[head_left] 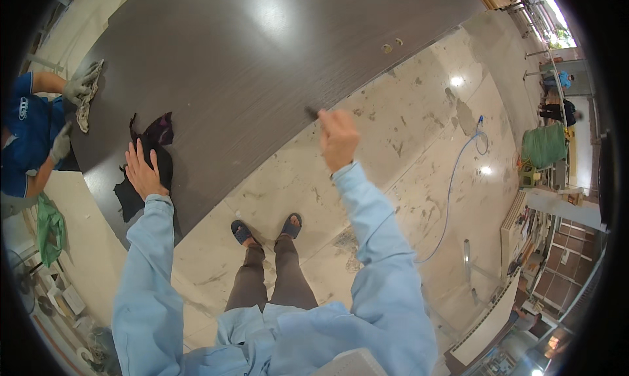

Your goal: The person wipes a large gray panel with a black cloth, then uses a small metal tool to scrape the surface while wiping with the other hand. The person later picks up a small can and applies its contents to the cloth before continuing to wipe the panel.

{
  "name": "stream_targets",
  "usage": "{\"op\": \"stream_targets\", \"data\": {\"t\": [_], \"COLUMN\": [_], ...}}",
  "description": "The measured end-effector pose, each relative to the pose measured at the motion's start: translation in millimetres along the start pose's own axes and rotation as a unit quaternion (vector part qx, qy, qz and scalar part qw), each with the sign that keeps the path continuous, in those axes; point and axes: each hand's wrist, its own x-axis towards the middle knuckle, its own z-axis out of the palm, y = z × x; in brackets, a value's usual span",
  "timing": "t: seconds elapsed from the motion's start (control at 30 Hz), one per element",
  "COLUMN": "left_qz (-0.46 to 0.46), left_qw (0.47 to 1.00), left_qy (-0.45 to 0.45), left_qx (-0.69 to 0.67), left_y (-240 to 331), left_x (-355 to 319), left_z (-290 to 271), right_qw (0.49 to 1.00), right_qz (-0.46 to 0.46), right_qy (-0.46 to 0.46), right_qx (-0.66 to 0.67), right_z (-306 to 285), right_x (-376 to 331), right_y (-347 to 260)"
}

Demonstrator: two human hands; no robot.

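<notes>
My left hand (143, 169) lies flat with its fingers spread on a crumpled black cloth (131, 202). Under that cloth is a large dark brown panel (229, 107) with a fine grain. My right hand (339, 138) is closed in a fist at the panel's near right edge. From it sticks out a small, dark, blurred tool (312, 113), whose kind I cannot make out. A dark purple piece (159, 129) of cloth lies just beyond my left fingers.
At the left, a co-worker's gloved hand (80, 87) holds a grey rag (85, 107) on the panel. Two small rings (386, 49) rest near its far right edge. A blue hose (451, 192) curves over the stained floor (406, 159). Green cloth (50, 228) hangs at lower left.
</notes>
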Motion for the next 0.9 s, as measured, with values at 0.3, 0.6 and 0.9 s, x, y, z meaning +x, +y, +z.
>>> {"op": "stream_targets", "data": {"t": [0.3, 0.6, 0.9], "left_qz": [0.037, 0.183, 0.185], "left_qw": [0.999, 0.979, 0.979], "left_qy": [0.019, 0.027, -0.01], "left_qx": [-0.015, -0.084, -0.089], "left_y": [-3.3, 128.4, 143.1], "left_x": [9.2, 4.9, 14.2], "left_z": [-10.3, -23.6, -35.5], "right_qw": [0.993, 1.0, 0.993], "right_qz": [0.058, -0.004, 0.064], "right_qy": [0.022, 0.015, 0.095], "right_qx": [-0.102, -0.015, -0.015], "right_z": [-26.1, -9.3, 14.0], "right_x": [72.3, 2.6, -9.7], "right_y": [39.1, -24.1, -18.3]}}
